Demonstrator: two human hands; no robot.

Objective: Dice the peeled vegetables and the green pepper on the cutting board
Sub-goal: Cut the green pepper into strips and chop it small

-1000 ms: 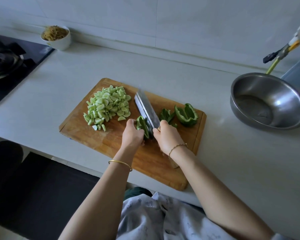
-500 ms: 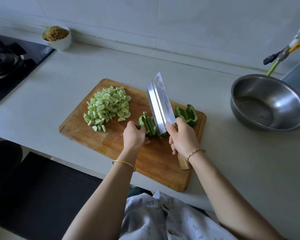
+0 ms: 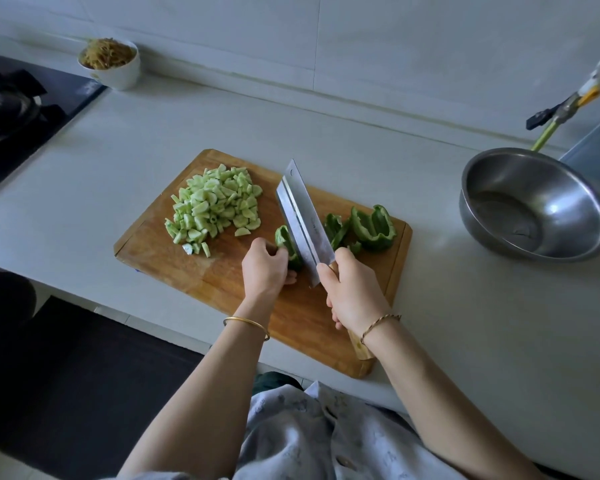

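Observation:
A wooden cutting board (image 3: 201, 271) lies on the counter. A heap of pale green diced vegetable (image 3: 215, 206) sits on its far left part. My left hand (image 3: 264, 268) holds down a green pepper piece (image 3: 286, 244) with curled fingers. My right hand (image 3: 354, 292) grips the wooden handle of a cleaver (image 3: 303, 220), whose blade stands on the board just right of that piece. Cut pepper strips (image 3: 336, 228) and a larger pepper piece (image 3: 374, 228) lie to the right of the blade.
A steel bowl (image 3: 534, 206) stands on the counter to the right, with a spray hose (image 3: 548, 129) behind it. A white bowl of shredded food (image 3: 111, 64) sits at the back left beside the black stove (image 3: 11, 109).
The cleaver rose off the board half a second ago and has come back down beside the pepper piece under my left hand, which has shifted slightly left.

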